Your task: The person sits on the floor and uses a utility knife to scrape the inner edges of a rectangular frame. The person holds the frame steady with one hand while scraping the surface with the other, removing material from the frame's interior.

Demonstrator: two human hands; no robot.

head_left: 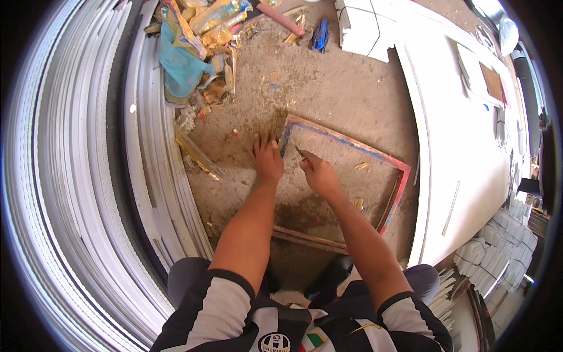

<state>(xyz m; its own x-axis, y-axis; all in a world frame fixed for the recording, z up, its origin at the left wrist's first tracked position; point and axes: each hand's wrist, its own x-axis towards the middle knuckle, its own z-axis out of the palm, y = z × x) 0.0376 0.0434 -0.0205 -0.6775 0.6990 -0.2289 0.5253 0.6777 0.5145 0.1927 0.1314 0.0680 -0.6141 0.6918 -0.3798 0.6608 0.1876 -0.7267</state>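
Observation:
A rectangular frame (352, 139) with worn red and blue paint lies flat on the floor in front of me. My left hand (268, 159) rests against the outer side of its left bar, fingers stretched out and somewhat apart. Inside the frame, my right hand (320, 173) is closed round a thin tool with a narrow blade (298, 150). The tool's tip points up and left toward the inner edge of the left bar, near the far left corner. Whether the tip touches the bar I cannot tell. My left forearm and hand hide part of that bar.
Long white strips (76, 146) are stacked along the left. Crumpled plastic and a teal cloth (179, 67) lie at the far left. A blue tool (320, 35) and a reddish rod (281, 19) lie beyond the frame. White panels (457, 158) stand at the right.

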